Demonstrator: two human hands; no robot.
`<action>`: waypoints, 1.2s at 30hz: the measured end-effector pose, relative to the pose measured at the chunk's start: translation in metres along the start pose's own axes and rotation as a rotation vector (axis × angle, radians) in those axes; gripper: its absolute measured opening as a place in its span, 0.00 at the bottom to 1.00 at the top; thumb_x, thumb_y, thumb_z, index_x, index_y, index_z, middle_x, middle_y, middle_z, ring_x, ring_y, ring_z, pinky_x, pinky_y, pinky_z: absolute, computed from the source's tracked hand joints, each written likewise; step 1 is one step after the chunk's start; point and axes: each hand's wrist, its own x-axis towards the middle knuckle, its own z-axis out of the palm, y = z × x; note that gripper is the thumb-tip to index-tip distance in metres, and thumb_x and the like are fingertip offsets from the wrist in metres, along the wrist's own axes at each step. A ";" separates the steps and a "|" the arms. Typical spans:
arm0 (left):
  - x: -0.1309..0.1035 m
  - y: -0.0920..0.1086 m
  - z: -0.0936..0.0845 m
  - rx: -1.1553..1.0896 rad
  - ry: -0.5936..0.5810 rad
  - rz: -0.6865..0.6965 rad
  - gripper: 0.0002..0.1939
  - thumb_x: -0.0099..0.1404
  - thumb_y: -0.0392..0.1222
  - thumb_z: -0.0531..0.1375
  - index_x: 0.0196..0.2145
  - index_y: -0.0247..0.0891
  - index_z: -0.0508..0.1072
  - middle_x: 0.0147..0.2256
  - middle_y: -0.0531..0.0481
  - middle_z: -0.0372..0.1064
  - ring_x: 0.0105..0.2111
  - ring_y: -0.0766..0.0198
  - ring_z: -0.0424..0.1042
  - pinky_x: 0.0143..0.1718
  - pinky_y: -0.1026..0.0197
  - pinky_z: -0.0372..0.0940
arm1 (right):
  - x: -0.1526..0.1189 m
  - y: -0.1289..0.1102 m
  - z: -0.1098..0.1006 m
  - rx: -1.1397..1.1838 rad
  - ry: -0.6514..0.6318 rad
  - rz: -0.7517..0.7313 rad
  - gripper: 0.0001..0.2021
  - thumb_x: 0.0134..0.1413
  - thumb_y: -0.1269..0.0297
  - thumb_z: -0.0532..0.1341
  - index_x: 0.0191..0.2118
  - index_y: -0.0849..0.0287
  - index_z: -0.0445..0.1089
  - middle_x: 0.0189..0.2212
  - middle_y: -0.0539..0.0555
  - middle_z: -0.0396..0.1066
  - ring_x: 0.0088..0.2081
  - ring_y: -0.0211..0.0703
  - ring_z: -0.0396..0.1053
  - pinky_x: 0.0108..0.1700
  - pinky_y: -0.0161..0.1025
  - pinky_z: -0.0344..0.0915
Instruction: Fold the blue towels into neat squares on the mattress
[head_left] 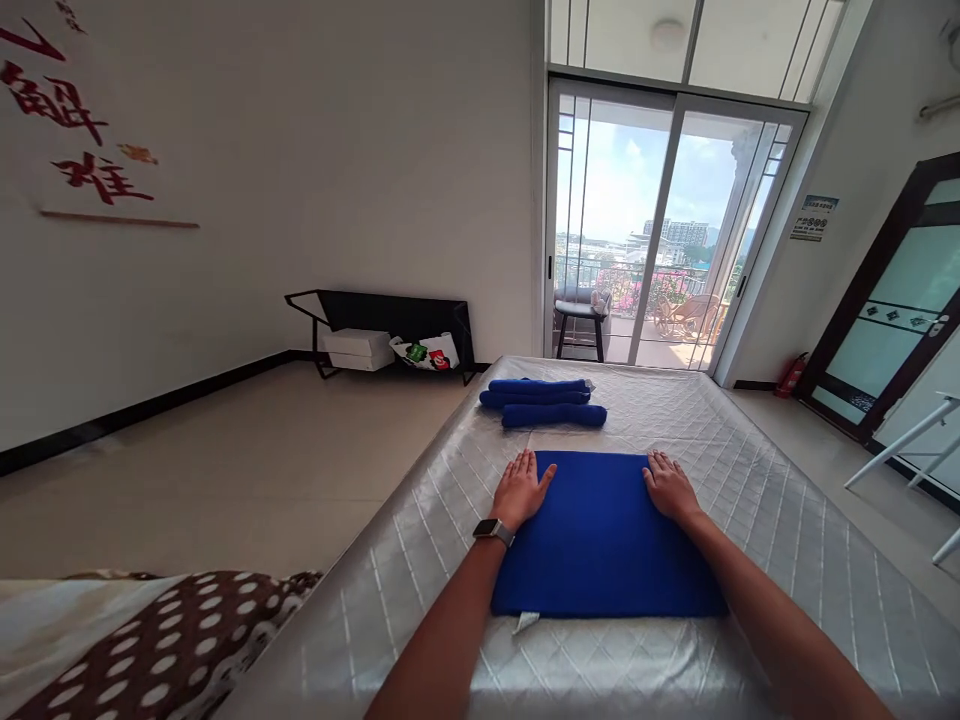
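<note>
A blue folded towel (607, 540) lies flat in front of me, a small white tag poking out at its near left edge. My left hand (521, 488), with a watch on the wrist, rests flat at the far left corner of the towel, fingers stretched out. At the far right corner lies my right hand (670, 486), also flat with fingers extended. Neither hand grips anything. Beyond them, several rolled blue towels (553, 415) are grouped together, lying crosswise.
Everything blue lies on a quilted silver mattress (750, 560). A brown polka-dot blanket (165, 650) is at lower left. By the wall stands a black rack (397, 305) with white boxes (356, 350). A stool (581, 312), sliding glass doors (675, 230) and a fire extinguisher (790, 376) are farther off.
</note>
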 end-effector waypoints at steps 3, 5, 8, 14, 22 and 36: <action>-0.002 -0.001 -0.007 0.010 -0.029 -0.012 0.39 0.75 0.58 0.36 0.70 0.26 0.56 0.70 0.32 0.52 0.71 0.47 0.49 0.70 0.46 0.48 | -0.018 0.001 -0.009 0.003 0.105 -0.107 0.26 0.69 0.66 0.45 0.68 0.63 0.62 0.71 0.59 0.55 0.72 0.48 0.50 0.72 0.50 0.44; -0.004 -0.003 -0.013 0.021 -0.035 -0.025 0.38 0.75 0.57 0.35 0.69 0.26 0.58 0.70 0.32 0.52 0.71 0.48 0.50 0.70 0.47 0.48 | -0.041 0.008 -0.015 0.056 0.144 -0.180 0.24 0.67 0.67 0.48 0.62 0.59 0.70 0.67 0.59 0.62 0.68 0.50 0.59 0.70 0.48 0.52; -0.006 -0.005 -0.027 0.044 0.018 -0.029 0.35 0.75 0.55 0.38 0.67 0.30 0.61 0.69 0.33 0.55 0.70 0.47 0.53 0.69 0.46 0.49 | -0.089 0.027 -0.023 0.203 0.118 -0.286 0.20 0.67 0.66 0.49 0.53 0.55 0.76 0.56 0.58 0.74 0.55 0.47 0.72 0.61 0.44 0.65; -0.016 0.011 -0.074 -0.067 0.114 0.150 0.23 0.71 0.48 0.49 0.57 0.39 0.71 0.59 0.41 0.70 0.61 0.50 0.67 0.64 0.50 0.59 | -0.176 0.063 -0.031 0.313 -0.015 -0.315 0.12 0.65 0.56 0.58 0.43 0.48 0.79 0.43 0.54 0.78 0.44 0.46 0.76 0.50 0.41 0.72; -0.116 0.009 -0.098 -0.084 -0.193 0.355 0.11 0.67 0.40 0.52 0.35 0.43 0.74 0.37 0.50 0.76 0.36 0.60 0.76 0.43 0.59 0.70 | -0.196 0.080 -0.025 0.285 -0.008 -0.302 0.15 0.66 0.63 0.55 0.47 0.51 0.79 0.45 0.56 0.78 0.48 0.47 0.75 0.54 0.43 0.70; -0.172 -0.040 -0.064 -0.290 -0.006 0.442 0.13 0.72 0.49 0.56 0.42 0.49 0.82 0.48 0.53 0.80 0.48 0.59 0.79 0.52 0.56 0.74 | -0.194 0.074 -0.015 0.195 0.214 -0.361 0.17 0.69 0.65 0.50 0.43 0.52 0.77 0.37 0.55 0.81 0.39 0.48 0.79 0.43 0.41 0.73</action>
